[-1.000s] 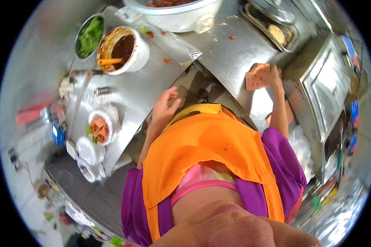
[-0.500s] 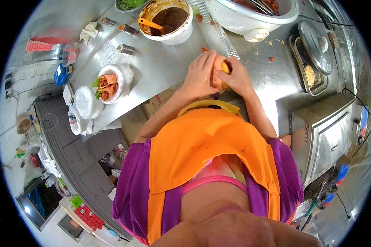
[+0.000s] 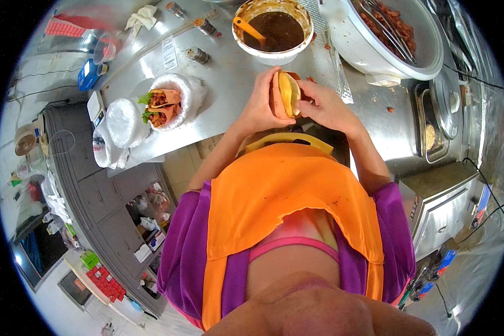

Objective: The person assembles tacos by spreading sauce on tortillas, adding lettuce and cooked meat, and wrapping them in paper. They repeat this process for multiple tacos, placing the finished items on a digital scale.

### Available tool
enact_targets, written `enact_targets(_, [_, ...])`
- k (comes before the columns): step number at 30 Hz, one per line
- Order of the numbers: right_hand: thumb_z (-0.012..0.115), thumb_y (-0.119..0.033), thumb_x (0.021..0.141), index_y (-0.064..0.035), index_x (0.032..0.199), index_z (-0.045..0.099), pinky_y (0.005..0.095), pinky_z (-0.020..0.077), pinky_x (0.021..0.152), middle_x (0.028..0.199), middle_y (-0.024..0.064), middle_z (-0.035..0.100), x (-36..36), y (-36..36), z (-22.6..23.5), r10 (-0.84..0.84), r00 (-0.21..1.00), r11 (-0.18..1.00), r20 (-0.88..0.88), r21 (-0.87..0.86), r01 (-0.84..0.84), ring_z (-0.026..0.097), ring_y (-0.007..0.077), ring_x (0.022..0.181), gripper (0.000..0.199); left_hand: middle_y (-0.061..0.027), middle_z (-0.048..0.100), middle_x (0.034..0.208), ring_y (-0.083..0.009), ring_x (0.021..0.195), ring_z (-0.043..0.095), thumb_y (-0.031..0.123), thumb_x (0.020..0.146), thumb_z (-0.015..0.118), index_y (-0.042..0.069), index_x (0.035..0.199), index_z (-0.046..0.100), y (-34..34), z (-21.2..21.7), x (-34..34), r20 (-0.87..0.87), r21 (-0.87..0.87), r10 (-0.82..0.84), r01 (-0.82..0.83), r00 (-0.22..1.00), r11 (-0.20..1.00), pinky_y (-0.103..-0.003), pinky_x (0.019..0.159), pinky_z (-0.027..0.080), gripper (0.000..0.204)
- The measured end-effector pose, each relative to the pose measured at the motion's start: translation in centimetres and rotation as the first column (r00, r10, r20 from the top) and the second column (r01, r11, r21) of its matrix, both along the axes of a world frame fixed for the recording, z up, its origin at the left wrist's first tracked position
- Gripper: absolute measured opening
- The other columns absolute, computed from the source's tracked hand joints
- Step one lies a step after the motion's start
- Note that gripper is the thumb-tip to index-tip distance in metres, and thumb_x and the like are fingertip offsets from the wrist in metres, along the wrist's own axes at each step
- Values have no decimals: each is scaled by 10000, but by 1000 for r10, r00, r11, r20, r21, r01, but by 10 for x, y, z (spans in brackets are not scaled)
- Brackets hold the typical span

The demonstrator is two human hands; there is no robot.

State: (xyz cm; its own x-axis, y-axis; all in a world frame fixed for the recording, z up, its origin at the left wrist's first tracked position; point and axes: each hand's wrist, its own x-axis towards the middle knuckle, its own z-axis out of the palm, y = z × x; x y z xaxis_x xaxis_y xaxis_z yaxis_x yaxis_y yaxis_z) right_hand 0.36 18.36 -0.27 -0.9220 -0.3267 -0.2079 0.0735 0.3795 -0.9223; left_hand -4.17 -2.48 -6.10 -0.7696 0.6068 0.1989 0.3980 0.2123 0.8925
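Steel counter (image 3: 229, 106) lies below both hands. Left hand (image 3: 261, 106) and right hand (image 3: 322, 106) curl their fingers around a folded yellow flatbread (image 3: 288, 92), held upright just above the counter's edge.

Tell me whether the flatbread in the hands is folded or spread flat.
Folded. The flatbread stands on edge, doubled over, pinched between the left hand and right hand; its filling cannot be made out.

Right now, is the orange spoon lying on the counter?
No, the orange spoon stands in the bowl of dark sauce, its handle leaning on the rim.
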Motion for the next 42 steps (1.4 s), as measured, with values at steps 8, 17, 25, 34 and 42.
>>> enact_targets(8, [558, -166, 829, 22, 1035, 617, 364, 496, 659, 800, 181, 649, -44, -21, -1, -43, 999, 997, 33, -57, 45, 632, 296, 691, 286, -172, 376, 1382, -341, 1294, 410, 225, 553, 931, 45, 1518, 148, -15, -7, -21, -94, -26, 24, -26, 995, 999, -411, 1107, 351, 1256])
enact_targets(17, [662, -328, 858, -38, 1098, 671, 373, 531, 720, 877, 132, 714, -159, -29, 7, -2, 908, 959, -420, 256, 120, 680, 292, 759, 377, -111, 411, 1375, -245, 1229, 508, 157, 576, 916, 60, 1527, 104, -46, -6, -34, 401, 369, 71, -232, 913, 900, -384, 1051, 421, 1255])
enact_targets(25, [679, -393, 826, -3, 934, 638, 428, 497, 726, 843, 188, 667, -235, -43, -62, 297, 917, 779, -265, 623, -72, 640, 341, 796, 406, -96, 413, 1358, -222, 1270, 458, 221, 553, 907, 43, 1503, 156, -74, -23, -59, 191, 257, 246, -291, 950, 922, -356, 1077, 373, 1224])
enact_targets(34, [602, -362, 931, -48, 960, 662, 383, 526, 596, 675, 140, 660, -194, -5, -52, -6, 907, 821, -422, 516, 246, 668, 282, 589, 321, -100, 460, 1300, -220, 1224, 488, 168, 593, 883, 75, 1496, 154, -75, -29, -75, 324, 340, 184, -296, 928, 893, -370, 1052, 405, 1165])
enact_targets(42, [632, -207, 948, -14, 1031, 658, 254, 520, 527, 739, 70, 683, -137, -1, 5, -533, 762, 841, -367, -126, 527, 663, 106, 580, 212, -117, 359, 1369, -225, 1307, 398, 95, 606, 844, 73, 1493, 106, -67, -33, -89, 201, 311, 199, -255, 959, 915, -375, 1103, 346, 1154])
